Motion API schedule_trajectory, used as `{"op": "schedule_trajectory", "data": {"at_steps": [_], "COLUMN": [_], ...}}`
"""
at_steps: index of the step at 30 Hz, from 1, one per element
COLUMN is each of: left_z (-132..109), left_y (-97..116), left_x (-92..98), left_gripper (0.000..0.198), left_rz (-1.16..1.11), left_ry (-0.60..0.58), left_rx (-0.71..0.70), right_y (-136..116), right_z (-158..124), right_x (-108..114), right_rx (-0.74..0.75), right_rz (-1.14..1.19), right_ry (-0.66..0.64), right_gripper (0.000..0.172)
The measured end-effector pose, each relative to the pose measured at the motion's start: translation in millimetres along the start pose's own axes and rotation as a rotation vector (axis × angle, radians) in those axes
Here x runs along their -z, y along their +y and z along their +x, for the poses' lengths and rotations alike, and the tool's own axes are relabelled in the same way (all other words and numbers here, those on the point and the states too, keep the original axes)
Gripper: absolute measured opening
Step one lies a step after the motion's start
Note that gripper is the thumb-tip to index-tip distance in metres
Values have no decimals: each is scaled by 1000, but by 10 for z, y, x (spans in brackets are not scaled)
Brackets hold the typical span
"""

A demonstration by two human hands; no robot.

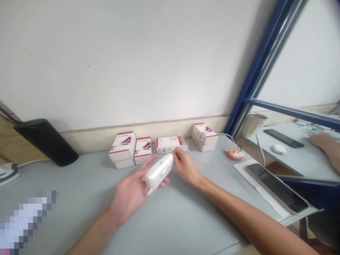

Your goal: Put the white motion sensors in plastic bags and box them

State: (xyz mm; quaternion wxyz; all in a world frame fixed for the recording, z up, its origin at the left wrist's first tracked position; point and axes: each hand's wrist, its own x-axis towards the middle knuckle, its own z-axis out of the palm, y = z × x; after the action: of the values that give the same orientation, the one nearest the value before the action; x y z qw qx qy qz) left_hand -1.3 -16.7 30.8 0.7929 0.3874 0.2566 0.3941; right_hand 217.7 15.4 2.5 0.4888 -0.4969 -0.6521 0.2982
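Left hand [131, 198] and right hand [186, 167], fingers gripping a white box [158, 173]! Open grey tabletop [79, 187] alongside, red-and-white boxes [122, 145] stacked at the wall.

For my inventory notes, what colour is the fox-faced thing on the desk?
The fox-faced object is orange and white; the head view shows it.

The package [158, 173] is plain white, the boxes [122, 146] red-streaked white.

A blurry patch [23, 223] hides the near left corner, the left hand [130, 194] and right hand [186, 166] hide parts of a white box [158, 173], and the right edge cuts off another person's arm [330, 150]
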Motion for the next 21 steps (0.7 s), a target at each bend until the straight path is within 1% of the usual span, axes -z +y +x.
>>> {"op": "schedule_trajectory", "data": {"at_steps": [2, 4, 5, 8, 11, 15, 21], "left_z": [22, 25, 22, 9, 17, 52, 72], "left_y": [-23, -29, -25, 7, 41, 60, 76], "left_x": [44, 56, 48, -16, -73, -74, -53], "left_gripper": [64, 68, 68, 62, 59, 65, 65], "left_rz": [-108, -116, -90, -1, -7, -79, -142], "left_ry": [-63, -98, -89, 29, 130, 212, 301], "left_rx": [-56, -75, -72, -41, -26, -31, -23], "right_y": [54, 77, 79, 63, 50, 50, 25], "right_z": [44, 65, 67, 54, 36, 25, 15], "right_x": [3, 2, 1, -7, -19, -41, -74], "right_rx": [-62, -128, -154, -183, -161, -124, -103], "right_rz": [51, 99, 117, 148, 167, 177, 252], "right_ry": [44, 45, 39, 30, 44, 71, 90], "right_gripper": [31, 29, 29, 29, 32, 34, 35]}}
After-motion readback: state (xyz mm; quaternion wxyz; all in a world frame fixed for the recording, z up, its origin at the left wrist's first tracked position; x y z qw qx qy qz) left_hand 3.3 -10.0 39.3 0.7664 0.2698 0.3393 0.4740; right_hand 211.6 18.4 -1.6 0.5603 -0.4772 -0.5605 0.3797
